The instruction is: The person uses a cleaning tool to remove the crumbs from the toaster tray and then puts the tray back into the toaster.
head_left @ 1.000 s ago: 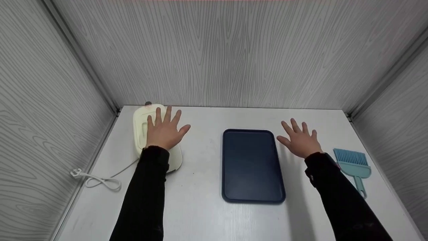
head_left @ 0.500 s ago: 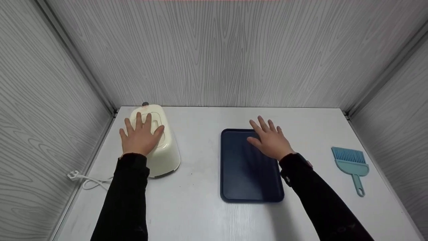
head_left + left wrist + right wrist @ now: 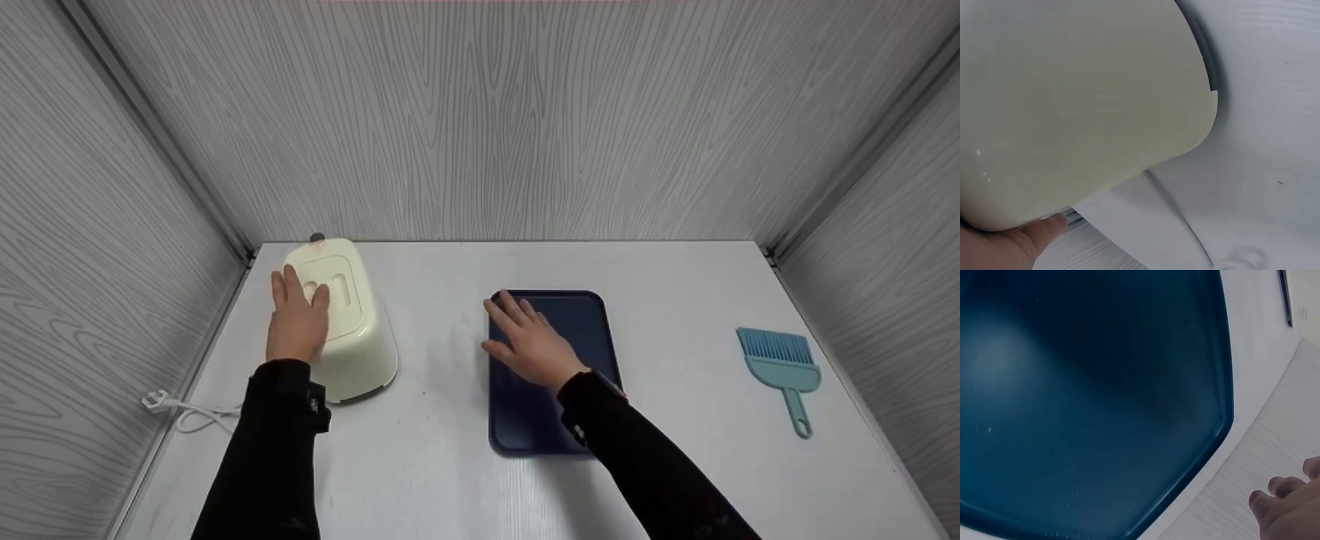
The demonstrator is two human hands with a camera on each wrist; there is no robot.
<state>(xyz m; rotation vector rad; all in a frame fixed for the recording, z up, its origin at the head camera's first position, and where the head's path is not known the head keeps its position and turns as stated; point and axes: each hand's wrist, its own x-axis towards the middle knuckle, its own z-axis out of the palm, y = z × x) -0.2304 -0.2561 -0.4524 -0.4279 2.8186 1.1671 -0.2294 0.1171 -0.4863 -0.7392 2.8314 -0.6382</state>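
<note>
A cream, toaster-shaped appliance with a lidded top stands at the back left of the table. My left hand is at its left side, fingers stretched forward and thumb over the top edge. In the left wrist view that hand lies close along the appliance's far side; whether it touches is hard to tell. My right hand hovers over a dark blue tray, its fingers spread and reaching past the left rim. Nothing is held in it. In the right wrist view its fingertips appear apart from the tray.
A white cord with a plug lies at the table's left edge, near the appliance. On the right lies a teal brush with blue bristles. Grey wood-grain panels wall the white table at the back and both sides.
My left hand has moved left, off the appliance's top to its left side. The right hand has swept left from beyond the tray's right side to over the tray. The view has shifted slightly.
</note>
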